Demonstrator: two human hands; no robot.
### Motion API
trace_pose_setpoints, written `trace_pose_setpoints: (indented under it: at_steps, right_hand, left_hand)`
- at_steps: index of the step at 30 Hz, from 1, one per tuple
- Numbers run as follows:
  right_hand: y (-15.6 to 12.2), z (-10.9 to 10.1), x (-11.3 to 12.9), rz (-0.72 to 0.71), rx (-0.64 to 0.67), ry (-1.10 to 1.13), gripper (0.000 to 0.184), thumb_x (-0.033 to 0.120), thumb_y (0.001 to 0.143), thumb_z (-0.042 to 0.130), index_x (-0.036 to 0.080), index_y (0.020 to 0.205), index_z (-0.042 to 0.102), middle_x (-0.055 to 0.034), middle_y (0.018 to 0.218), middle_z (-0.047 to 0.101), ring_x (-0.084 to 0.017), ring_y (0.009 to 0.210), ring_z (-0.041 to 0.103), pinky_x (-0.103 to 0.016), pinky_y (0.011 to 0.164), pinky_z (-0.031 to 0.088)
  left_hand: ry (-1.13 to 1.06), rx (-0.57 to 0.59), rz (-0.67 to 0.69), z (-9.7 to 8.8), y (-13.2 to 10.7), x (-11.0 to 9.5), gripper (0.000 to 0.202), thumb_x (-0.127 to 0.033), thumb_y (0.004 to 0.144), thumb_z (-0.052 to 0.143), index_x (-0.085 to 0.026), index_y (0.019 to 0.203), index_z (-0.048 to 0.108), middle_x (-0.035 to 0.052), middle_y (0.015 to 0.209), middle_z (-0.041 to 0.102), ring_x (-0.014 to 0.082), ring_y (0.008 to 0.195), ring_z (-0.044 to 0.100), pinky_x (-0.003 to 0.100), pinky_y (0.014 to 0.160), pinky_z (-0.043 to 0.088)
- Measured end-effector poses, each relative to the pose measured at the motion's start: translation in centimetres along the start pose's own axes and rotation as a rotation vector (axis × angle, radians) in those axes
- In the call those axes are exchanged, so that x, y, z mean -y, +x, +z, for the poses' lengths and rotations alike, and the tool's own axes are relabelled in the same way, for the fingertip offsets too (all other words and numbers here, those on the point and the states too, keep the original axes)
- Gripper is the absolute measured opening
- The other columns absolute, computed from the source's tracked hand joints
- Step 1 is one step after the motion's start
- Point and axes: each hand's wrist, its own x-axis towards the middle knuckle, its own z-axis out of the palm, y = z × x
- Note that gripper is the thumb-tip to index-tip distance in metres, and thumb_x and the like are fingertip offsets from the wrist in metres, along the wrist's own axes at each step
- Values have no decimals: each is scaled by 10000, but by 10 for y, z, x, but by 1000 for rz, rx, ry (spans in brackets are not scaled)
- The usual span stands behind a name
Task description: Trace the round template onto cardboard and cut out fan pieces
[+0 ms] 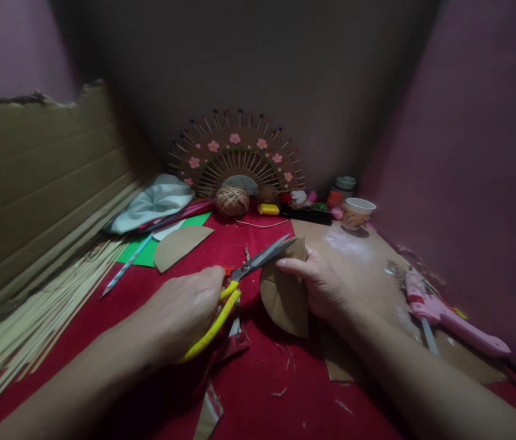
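My left hand point(196, 308) is closed around the yellow handles of a pair of scissors point(258, 261), whose blades point up and to the right. The blades lie at the upper edge of a half-round piece of brown cardboard point(285, 299). My right hand point(324, 284) pinches that cardboard by its straight right side, thumb on top. Thin cardboard scraps point(239, 342) hang and lie below the scissors on the red cloth point(276, 366). Another half-round cardboard piece point(182, 246) rests flat on the far left of the cloth.
Thin sticks point(51, 305) and a pencil point(127, 266) lie at left. Behind stand a flowered stick fan point(239, 146), a twine ball point(232, 201) and a paper cup point(357, 214). At right, a pink glue gun point(450, 318) lies on a cardboard sheet point(363, 281). Walls close both sides.
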Motion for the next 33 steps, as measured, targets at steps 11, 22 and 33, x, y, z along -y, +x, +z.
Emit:
trace_pose_setpoints:
  at_steps: [11, 22, 33]
  right_hand:
    - [-1, 2, -1, -5, 3, 16, 192, 204, 609, 705, 183, 779, 617, -12, 706, 647, -139, 621, 585, -283, 636, 466]
    - [-1, 2, 1, 29, 16, -2, 194, 204, 602, 718, 186, 763, 611, -19, 726, 651, -153, 640, 590, -307, 653, 472]
    - [-3, 1, 8, 72, 48, -46, 209, 192, 593, 704, 202, 787, 625, -29, 767, 662, -166, 659, 582, -329, 687, 452]
  left_hand:
    - [99, 5, -4, 7, 8, 1, 177, -353, 836, 290, -212, 791, 388, 104, 824, 628, 283, 742, 623, 342, 576, 388]
    - [141, -2, -9, 3, 6, 2, 216, -345, 841, 325, -192, 841, 478, 111, 788, 656, 270, 708, 627, 312, 522, 346]
    - [166, -35, 14, -2, 4, 12, 223, -323, 832, 323, -196, 829, 506, 103, 771, 654, 254, 696, 610, 303, 540, 351]
